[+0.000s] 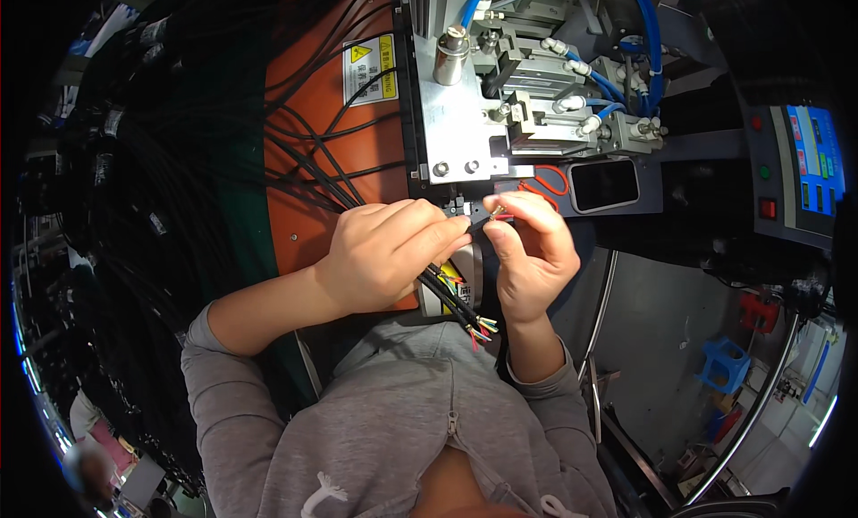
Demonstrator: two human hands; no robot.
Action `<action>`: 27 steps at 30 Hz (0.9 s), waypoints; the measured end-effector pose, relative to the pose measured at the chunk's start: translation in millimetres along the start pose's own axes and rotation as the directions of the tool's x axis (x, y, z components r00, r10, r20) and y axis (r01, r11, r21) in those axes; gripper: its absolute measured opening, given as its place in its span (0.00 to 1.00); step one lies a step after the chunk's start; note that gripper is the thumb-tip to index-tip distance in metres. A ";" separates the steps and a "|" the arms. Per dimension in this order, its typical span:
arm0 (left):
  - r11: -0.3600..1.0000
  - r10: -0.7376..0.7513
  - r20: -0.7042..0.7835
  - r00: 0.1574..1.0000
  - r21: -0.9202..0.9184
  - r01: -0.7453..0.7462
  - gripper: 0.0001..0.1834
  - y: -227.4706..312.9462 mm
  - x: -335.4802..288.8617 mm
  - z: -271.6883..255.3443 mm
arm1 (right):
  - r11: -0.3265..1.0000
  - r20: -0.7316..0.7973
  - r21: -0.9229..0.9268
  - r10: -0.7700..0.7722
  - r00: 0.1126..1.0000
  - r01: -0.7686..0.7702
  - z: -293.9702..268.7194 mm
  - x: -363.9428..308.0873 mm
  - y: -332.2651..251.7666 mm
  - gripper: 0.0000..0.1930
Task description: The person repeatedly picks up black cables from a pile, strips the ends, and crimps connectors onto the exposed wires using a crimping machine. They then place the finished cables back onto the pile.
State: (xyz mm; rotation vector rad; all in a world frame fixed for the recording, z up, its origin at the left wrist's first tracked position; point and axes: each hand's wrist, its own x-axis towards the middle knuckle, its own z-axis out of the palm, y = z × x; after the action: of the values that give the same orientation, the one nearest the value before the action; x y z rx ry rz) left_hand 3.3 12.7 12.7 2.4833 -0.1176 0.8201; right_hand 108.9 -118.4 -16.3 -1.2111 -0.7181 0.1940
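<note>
My left hand is closed around several black cables, just below the front edge of the metal machine. Out of its underside come cable ends with stripped jackets and thin coloured wires fanned out toward me. Thumb and forefinger of my right hand pinch near a small metallic piece, with a bit of red wire beside it; the fingers partly hide it. Between both hands sits a small black fixture at the machine's edge.
Long black cables run across the orange-brown board to a large dark bundle at left. Right of the fixture lie a smartphone and a red cord. A control panel with a screen stands far right. Blue air hoses loop above.
</note>
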 end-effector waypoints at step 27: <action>0.964 0.025 0.153 0.988 0.259 -0.065 0.21 3.8 -7.8 12.2 | 0.903 0.183 -0.415 0.203 0.962 -0.112 -29.2 4.0 8.9 0.02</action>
State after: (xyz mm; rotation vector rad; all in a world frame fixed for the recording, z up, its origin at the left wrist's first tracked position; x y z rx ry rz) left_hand 2.6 2.7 1.6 2.8026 -0.1245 0.7077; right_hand 131.5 -136.0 -27.5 -1.6637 -0.8821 0.3333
